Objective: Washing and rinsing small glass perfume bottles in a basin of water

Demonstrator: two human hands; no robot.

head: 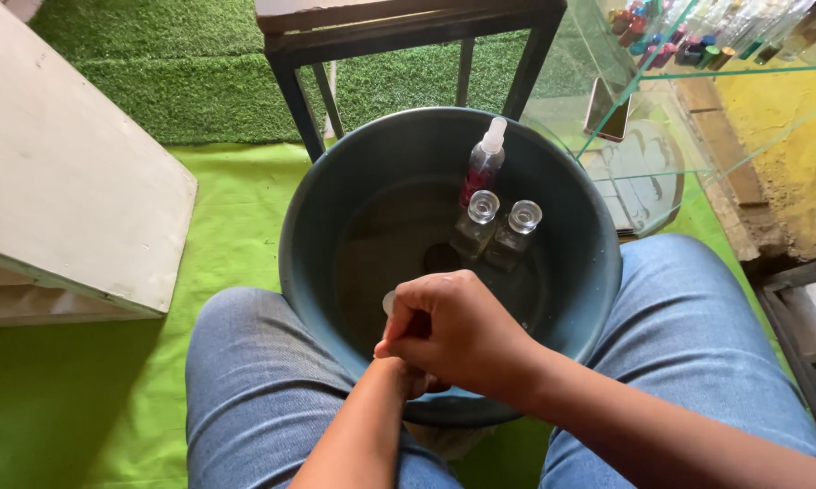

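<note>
A dark blue-grey bucket [575,226] stands between my knees. Inside it, at the far side, a spray bottle with red liquid [484,166] stands upright, with two small glass bottles with clear round caps [477,223] [517,231] just in front of it. My right hand [458,333] hovers over the bucket's near rim, fingers curled around a small dark bottle whose clear cap [390,302] pokes out on the left. My left hand [415,378] sits underneath, mostly hidden by the right hand; only its wrist and forearm show.
A black metal stand [408,27] rises behind the bucket. At the right is a glass shelf [688,72] with several coloured bottles and a phone [607,109]. A pale wooden board [64,172] lies to the left on a green mat [227,208].
</note>
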